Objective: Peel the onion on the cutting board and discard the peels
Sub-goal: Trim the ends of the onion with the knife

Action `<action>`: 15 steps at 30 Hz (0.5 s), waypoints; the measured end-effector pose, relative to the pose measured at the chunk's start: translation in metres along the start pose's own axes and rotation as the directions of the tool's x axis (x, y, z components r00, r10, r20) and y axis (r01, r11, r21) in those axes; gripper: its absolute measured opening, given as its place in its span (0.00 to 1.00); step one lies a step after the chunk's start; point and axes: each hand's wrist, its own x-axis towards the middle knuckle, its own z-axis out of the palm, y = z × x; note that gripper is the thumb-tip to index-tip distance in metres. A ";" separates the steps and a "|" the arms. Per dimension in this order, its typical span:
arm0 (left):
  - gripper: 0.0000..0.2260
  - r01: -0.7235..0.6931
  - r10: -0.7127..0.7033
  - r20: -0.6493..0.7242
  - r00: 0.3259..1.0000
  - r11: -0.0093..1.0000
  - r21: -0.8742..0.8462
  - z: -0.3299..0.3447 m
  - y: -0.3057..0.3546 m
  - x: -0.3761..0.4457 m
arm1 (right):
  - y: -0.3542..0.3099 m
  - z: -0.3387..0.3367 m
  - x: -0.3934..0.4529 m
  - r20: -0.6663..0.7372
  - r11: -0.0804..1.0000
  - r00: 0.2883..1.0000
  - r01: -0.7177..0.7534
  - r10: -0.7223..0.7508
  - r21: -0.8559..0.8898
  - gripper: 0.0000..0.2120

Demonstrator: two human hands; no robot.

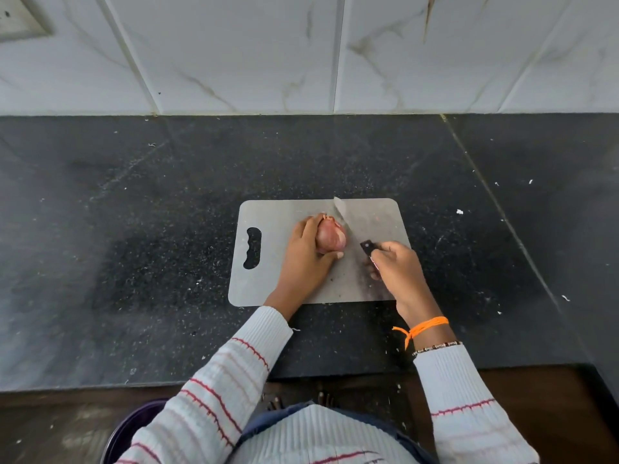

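Note:
A reddish-pink onion (331,236) lies on a grey cutting board (268,216) in the middle of the black counter. My left hand (306,256) wraps around the onion from its left side and holds it down. My right hand (398,272) grips the dark handle of a knife (345,217). The blade points away from me and rests against the right end of the onion. The board has a handle cutout at its left end.
The black speckled counter (134,229) stretches to both sides, backed by a white marble-tiled wall (301,55). A dark purple bin (134,426) stands on the floor below the counter's front edge, at my left. A wall socket (20,21) is at the top left.

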 end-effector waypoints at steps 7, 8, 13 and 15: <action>0.33 0.049 -0.052 -0.032 0.998 0.996 -0.068 0.000 0.007 0.008 | -0.001 0.002 0.001 0.165 0.877 0.967 -0.245 0.193 0.413 0.12; 0.32 0.038 -0.039 -0.034 0.999 0.999 -0.030 -0.001 0.006 0.008 | 0.000 0.002 0.000 0.172 0.875 0.966 -0.250 0.195 0.414 0.11; 0.31 -0.025 0.025 0.001 1.000 0.992 0.126 -0.018 0.000 0.009 | -0.001 -0.004 -0.012 0.248 0.930 0.966 -0.152 0.068 0.335 0.07; 0.32 -0.046 0.042 0.030 0.999 0.988 0.144 -0.023 -0.002 0.008 | -0.001 -0.005 -0.018 0.298 0.932 0.954 -0.146 0.044 0.330 0.08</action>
